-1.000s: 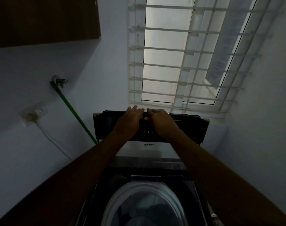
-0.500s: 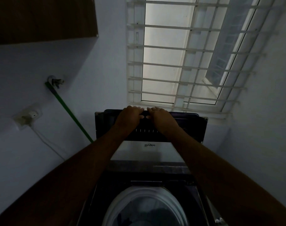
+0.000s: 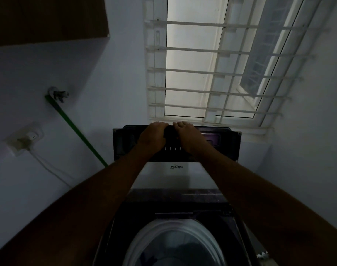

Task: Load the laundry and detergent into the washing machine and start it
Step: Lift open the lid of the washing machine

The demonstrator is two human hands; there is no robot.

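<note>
Dim blue-grey walls and a barred window frame a top-loading washing machine with its lid raised upright and "Whirlpool" printed upside down just below it. Both arms reach over the open drum (its contents too dark to make out): left hand and right hand sit side by side, nearly touching, fingers curled over the lid's top edge. Off left, a green hose slants from a wall tap above a plugged socket.
</note>
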